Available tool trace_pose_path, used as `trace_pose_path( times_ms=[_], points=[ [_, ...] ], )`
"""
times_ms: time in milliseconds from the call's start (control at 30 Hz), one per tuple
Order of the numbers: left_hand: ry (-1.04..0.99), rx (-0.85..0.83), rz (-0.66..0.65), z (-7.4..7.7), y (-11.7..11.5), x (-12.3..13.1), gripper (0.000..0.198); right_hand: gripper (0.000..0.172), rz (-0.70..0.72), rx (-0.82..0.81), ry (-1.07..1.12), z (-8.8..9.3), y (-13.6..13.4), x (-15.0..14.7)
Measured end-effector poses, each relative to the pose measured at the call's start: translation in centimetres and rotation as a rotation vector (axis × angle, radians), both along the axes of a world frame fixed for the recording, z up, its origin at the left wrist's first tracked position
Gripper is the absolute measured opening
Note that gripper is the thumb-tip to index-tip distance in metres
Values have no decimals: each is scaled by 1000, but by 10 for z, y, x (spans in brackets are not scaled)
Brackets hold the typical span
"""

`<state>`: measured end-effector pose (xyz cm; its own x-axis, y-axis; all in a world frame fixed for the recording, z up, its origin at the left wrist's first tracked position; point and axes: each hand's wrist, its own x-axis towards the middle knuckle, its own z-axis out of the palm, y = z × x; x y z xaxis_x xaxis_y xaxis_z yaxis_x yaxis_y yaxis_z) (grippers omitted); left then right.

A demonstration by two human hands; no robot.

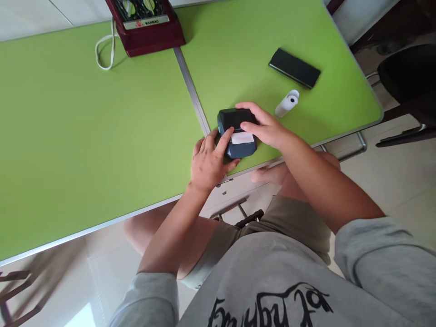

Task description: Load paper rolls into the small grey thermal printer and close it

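Note:
A small dark blue and black printer (242, 151) sits on the green table near its front edge, with a strip of white paper (242, 138) coming out of its top. My left hand (210, 160) wraps round the printer's left side, the index finger on its top beside the paper. My right hand (264, 125) grips the printer's right back corner, with one fingertip on the black lid. To the right of the printer, a white paper roll (286, 104) lies on its side. Behind the roll is a black rectangular case (294, 68).
The green table (102, 136) has a metal seam (192, 91) running across it. A dark red appliance (153, 38) with a white cord (112, 50) stands at the back. A black chair (408, 77) is at the right, beyond the table's rounded corner.

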<state>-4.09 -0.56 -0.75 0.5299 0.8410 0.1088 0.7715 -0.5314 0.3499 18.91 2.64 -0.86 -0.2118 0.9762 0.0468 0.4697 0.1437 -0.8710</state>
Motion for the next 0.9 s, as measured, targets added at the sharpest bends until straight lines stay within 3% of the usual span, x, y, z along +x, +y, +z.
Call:
trace_pose_path(
  times_ms=[200, 367, 567, 733, 900],
  points=[
    [-10, -4, 28, -5, 1, 2, 102, 56, -299, 344, -113, -21, -11, -11],
    [17, -35, 24, -3, 2, 1, 99, 64, -373, 229, -218, -16, -15, -16],
    [12, -63, 27, 1, 2, 1, 95, 53, -387, 186, -315, -4, -18, -22],
    [-17, -94, 32, 2, 5, 0, 99, 45, -372, 154, -364, -3, -17, -22],
    [-87, -82, 0, 0, 12, -4, 90, 46, -347, 109, -353, -4, -13, -20]
  ],
)
